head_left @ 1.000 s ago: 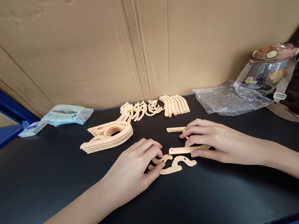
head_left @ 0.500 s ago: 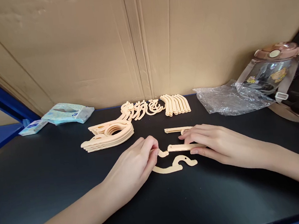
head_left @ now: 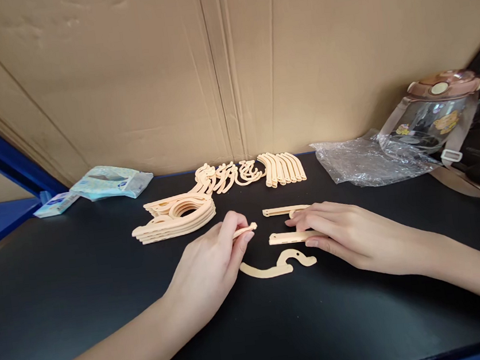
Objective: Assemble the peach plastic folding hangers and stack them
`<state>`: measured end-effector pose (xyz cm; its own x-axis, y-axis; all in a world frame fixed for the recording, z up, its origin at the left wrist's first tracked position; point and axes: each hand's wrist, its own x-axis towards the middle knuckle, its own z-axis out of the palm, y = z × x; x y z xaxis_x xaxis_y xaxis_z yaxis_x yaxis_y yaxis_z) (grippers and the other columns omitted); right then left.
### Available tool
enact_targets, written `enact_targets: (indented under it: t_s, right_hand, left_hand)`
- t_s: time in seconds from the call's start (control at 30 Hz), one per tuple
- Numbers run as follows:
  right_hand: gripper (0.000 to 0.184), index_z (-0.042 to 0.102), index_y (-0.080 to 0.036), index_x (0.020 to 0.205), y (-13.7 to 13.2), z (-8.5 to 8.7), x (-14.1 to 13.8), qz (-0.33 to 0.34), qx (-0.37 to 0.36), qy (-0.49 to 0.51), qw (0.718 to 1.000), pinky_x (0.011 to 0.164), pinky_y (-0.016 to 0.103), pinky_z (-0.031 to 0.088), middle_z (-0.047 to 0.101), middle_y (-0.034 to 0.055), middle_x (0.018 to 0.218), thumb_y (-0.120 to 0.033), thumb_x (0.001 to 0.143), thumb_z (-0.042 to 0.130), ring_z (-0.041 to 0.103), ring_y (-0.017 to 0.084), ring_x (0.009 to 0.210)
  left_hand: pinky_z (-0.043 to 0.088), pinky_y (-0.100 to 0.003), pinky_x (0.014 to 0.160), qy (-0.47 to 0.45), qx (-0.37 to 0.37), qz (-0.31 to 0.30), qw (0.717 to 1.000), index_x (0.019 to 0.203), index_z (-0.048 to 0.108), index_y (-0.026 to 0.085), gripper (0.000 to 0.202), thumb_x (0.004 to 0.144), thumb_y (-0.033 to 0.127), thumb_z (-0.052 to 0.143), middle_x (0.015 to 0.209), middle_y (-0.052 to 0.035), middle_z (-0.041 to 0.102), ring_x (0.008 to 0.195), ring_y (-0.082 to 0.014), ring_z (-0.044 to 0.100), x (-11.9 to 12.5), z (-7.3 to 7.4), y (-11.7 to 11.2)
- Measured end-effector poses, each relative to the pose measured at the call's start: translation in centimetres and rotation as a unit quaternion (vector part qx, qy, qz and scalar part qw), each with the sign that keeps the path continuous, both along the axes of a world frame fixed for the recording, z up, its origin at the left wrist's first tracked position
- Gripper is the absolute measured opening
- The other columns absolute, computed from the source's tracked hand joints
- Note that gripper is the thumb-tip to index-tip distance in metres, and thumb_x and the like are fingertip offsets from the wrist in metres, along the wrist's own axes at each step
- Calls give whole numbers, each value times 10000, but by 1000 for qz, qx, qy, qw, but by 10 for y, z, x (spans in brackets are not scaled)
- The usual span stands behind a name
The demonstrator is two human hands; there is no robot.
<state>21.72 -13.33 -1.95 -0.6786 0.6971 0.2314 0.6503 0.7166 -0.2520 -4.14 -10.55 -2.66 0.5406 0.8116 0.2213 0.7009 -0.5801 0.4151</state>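
Observation:
My left hand (head_left: 214, 255) pinches a slim beige hanger piece (head_left: 250, 228) between thumb and fingers, its knobbed end sticking out to the right. My right hand (head_left: 336, 229) rests on a beige hanger arm (head_left: 287, 237), thumb on the near side. Its fingers also reach over a second beige arm (head_left: 276, 211) behind; how these two join is hidden under the hand. Just in front, flat on the black tabletop, lie a curved beige strip (head_left: 261, 271) and a hook piece (head_left: 296, 256) whose ends touch or overlap.
A stack of folded beige hangers (head_left: 176, 227) sits left of centre. Behind are sorted curved pieces (head_left: 224, 177), hooks (head_left: 250, 171) and arms (head_left: 282, 167). A tissue pack (head_left: 110, 183) lies at left; a clear plastic bag (head_left: 354, 161) and a strapped bottle (head_left: 436, 117) stand at right.
My left hand has lifted its small piece slightly up and to the left, away from the hanger arm, and turned its end upward. My right hand has barely moved.

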Motion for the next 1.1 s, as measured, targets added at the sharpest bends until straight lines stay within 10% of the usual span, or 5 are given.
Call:
enact_targets:
  t_s: [0.2, 0.63, 1.1]
  right_hand:
    - [201, 546, -192, 997, 0, -1, -4, 7, 5, -4, 1000, 844, 372, 499, 636, 99, 1115, -257, 1012, 357, 603, 217, 1048]
    - [209, 538, -201, 962, -4, -3, -7, 26, 10, 11, 1000, 878, 384, 499, 651, 82, 1086, -243, 1014, 341, 581, 231, 1123]
    - [171, 539, -199, 920, -6, -5, -10, 27, 34, 21, 999, 866, 374, 527, 659, 113, 1126, -245, 993, 392, 605, 227, 1106]
  left_hand:
    - [362, -291, 580, 45, -16, -26, 999, 731, 351, 222, 308, 996, 359, 272, 688, 13, 485, 634, -177, 503, 2, 4, -3]
    - [342, -262, 601, 7, -104, -139, 985, 785, 350, 217, 296, 1023, 354, 238, 753, 30, 437, 629, -135, 441, -1, 3, -4]
    - [232, -253, 468, 58, -88, -100, 989, 680, 299, 216, 405, 971, 493, 350, 576, 55, 408, 469, -123, 389, 3, 2, -2]
